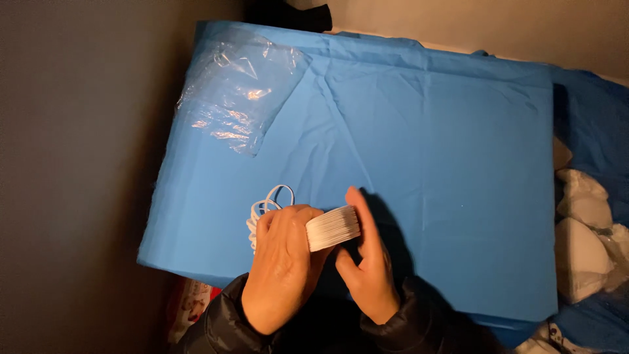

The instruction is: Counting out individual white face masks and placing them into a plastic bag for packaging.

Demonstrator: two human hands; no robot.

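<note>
Masks (334,227), a white stack of flat folded ones pressed together, are held between both hands above the near edge of the blue cloth (445,164), low in the view and a little left of centre. The stack's long axis runs roughly from 8 o'clock to 2 o'clock, with its free end pointing toward 2 o'clock. The left hand (283,262) is closed round the 8 o'clock end, fingers wrapped over the top, so that part of the stack is hidden beneath them. The right hand (367,269) is set at the stack's 3 o'clock side; its fingers (362,216) are extended and only loosely curled, laid flat against the free end rather than clamped on it, and the thumb appears to be tucked under the stack, though that contact cannot be told for certain. Of the two, the left hand is seen to carry the firmer grip. White ear loops (270,203) are seen spilling out at 10 o'clock from the left hand, lying on the cloth. A crumpled clear plastic bag (239,92) is lying well apart at 11 o'clock, near the cloth's far left corner. More white masks in clear wrap (583,242) are piled at 3 o'clock, off the cloth's right edge. Dark padded sleeves (226,321) are seen at both wrists.
</note>
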